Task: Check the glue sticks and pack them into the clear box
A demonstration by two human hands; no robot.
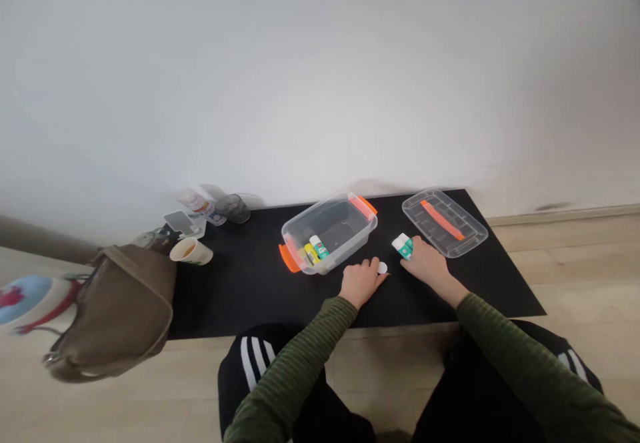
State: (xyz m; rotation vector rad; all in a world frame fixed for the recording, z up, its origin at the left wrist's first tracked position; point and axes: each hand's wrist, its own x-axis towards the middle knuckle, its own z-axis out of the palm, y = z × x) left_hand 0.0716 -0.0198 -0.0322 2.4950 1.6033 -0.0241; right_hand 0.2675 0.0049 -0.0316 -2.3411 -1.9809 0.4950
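- Two white-capped green tubes (404, 247) are being grasped by the closed right hand (426, 264).
- A white-ended object (383, 267) is being gripped by the curled left hand (360, 281).

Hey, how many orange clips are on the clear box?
2: one orange clip at the left end of the clear box, the other at its right end. Its far outer side is hidden.

No text, brand or number legible. Small print noticed, unreadable: on yellow stick (311, 253) and green-and-white stick (321, 250), both toward 7 o'clock inside clear box (351, 249); on paired sticks (401, 247) held in right hand (425, 266), 3 o'clock from box. Bottle label (199, 205), 9 o'clock, blurred.
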